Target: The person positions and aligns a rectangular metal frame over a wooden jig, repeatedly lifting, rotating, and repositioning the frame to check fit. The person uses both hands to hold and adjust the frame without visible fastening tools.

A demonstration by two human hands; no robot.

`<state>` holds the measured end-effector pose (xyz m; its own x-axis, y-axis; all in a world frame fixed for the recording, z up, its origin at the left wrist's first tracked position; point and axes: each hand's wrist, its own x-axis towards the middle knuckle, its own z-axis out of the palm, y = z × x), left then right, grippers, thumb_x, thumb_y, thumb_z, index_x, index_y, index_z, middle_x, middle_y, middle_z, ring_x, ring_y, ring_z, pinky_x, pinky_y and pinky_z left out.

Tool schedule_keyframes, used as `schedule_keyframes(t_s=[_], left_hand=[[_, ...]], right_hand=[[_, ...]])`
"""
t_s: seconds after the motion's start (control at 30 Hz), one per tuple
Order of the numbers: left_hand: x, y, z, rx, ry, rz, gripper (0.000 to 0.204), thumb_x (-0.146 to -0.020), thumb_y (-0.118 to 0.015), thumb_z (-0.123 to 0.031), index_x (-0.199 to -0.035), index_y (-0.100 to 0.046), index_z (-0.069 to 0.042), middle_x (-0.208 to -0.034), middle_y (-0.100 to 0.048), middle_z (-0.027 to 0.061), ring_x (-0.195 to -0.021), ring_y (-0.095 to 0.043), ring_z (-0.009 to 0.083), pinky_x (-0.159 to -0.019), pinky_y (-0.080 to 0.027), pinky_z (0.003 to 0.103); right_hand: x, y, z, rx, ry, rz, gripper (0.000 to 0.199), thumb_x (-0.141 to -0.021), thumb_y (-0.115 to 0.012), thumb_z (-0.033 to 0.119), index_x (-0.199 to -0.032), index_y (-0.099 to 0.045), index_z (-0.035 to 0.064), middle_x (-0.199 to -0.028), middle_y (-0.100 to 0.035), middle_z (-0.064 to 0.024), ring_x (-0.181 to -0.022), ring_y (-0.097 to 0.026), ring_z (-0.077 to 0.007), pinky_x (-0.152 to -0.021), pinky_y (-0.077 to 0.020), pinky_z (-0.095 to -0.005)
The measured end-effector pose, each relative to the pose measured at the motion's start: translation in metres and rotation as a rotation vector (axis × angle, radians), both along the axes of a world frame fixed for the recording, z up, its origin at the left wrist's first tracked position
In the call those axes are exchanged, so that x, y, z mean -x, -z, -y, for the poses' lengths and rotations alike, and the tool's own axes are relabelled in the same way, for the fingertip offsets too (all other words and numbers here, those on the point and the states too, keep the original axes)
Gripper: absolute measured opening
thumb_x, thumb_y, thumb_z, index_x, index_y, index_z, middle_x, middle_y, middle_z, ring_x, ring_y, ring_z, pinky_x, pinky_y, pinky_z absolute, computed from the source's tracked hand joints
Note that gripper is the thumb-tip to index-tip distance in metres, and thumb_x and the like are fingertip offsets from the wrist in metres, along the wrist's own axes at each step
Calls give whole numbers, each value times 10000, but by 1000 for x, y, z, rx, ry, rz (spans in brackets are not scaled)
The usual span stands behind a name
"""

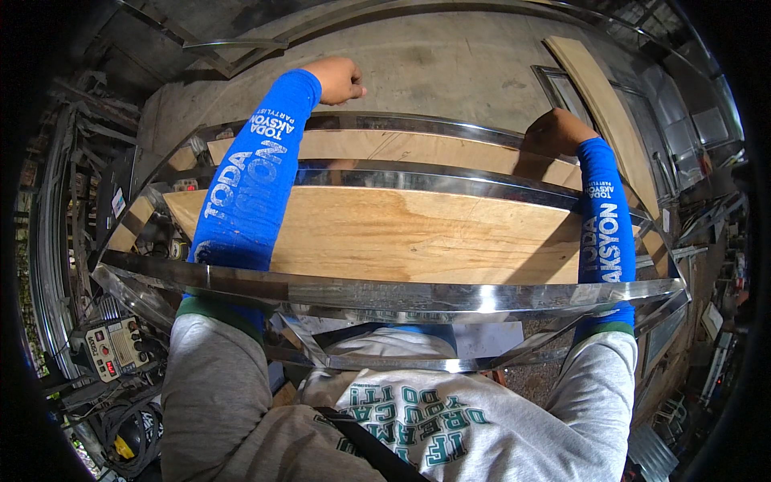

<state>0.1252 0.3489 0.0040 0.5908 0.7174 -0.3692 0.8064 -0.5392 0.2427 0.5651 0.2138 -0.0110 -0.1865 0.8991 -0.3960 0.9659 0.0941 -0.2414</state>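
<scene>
A shiny metal frame [482,297] of flat polished bars spans the space before my body, and both my arms reach across its near bar. Inside it lies a pale plywood board [401,233], with a second wooden strip [361,145] beyond the middle bar. My left hand [337,80] hovers past the far bar with its fingers curled together; whatever they may hold is hidden. At the far right, my right hand [556,132] bends over the far bar in shade, its fingers closed against the metal. Blue printed sleeves cover both forearms.
A long wooden plank [594,96] and a dark-rimmed panel [562,88] lie on the concrete floor [434,56] at far right. More metal framing [233,44] stands at far left. A machine with a control panel [115,349] and cables [120,426] sit at lower left.
</scene>
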Motion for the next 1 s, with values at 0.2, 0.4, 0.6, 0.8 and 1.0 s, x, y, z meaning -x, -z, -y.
schedule_keyframes(t_s=[0.2,0.4,0.6,0.8,1.0], left_hand=[[-3,-8,10,-124,35,67,327,-994,-657,-321,-1100,-730,-20,-908,-755,181,-858,-728,318,-826,-550,433],[10,-62,90,-558,98,556,264,-978,-642,-216,-1136,-700,-12,-1184,-704,195,-1130,-643,395,-961,-510,459],[88,-73,212,-503,46,361,522,-942,-600,-112,-1452,-520,-36,-1579,-412,218,-1497,-346,415,-1228,-283,540],[137,-198,311,583,-61,-419,472,-878,-765,-166,-1311,-633,-29,-1104,-721,216,-1049,-698,410,-874,-577,494],[102,-311,232,550,103,421,242,-986,-672,-241,-1089,-723,-28,-886,-747,120,-890,-756,219,-765,-623,351]], right_hand=[[3,-7,5,11,44,-9,277,-906,-738,310,-1041,-818,82,-1010,-784,-159,-890,-754,-320,-865,-591,-382],[-5,-7,15,-41,27,57,376,-837,-792,423,-992,-822,82,-962,-776,-169,-856,-753,-316,-831,-588,-404],[20,-26,19,75,68,138,428,-783,-831,421,-986,-814,45,-1009,-774,-191,-918,-740,-365,-859,-573,-438],[33,-1,-1,20,-65,330,346,-755,-844,348,-905,-813,37,-926,-768,-204,-861,-742,-381,-809,-589,-442],[29,-10,1,-14,-102,339,348,-762,-833,343,-923,-815,34,-925,-765,-210,-846,-740,-388,-806,-595,-453]])
